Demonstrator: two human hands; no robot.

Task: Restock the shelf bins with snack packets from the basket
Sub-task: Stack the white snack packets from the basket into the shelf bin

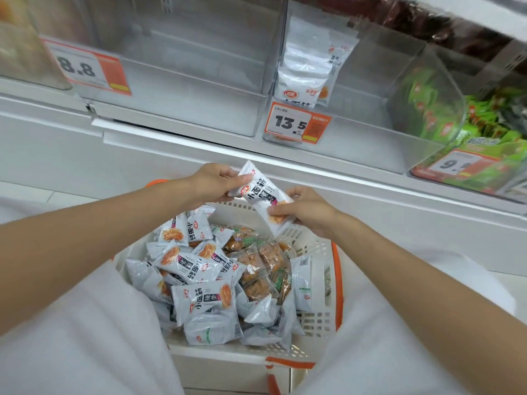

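Note:
A white snack packet (261, 195) with black lettering is held above the basket, tilted, between both hands. My left hand (212, 181) pinches its upper end and my right hand (306, 209) grips its lower end. Below them a white basket (316, 249) with orange handles holds several white packets (199, 297) and several orange-brown ones (256, 260). Above, a clear shelf bin (370, 138) with a 13.5 price tag (296, 124) contains a few upright white packets (310, 58) at its left side.
To the left is a clear bin (182, 89) with an 8.8 tag (85, 67). At the right a clear bin (445, 95) holds green packets (484, 118). A white shelf ledge (199, 155) runs beneath the bins. Dark red packets sit top right.

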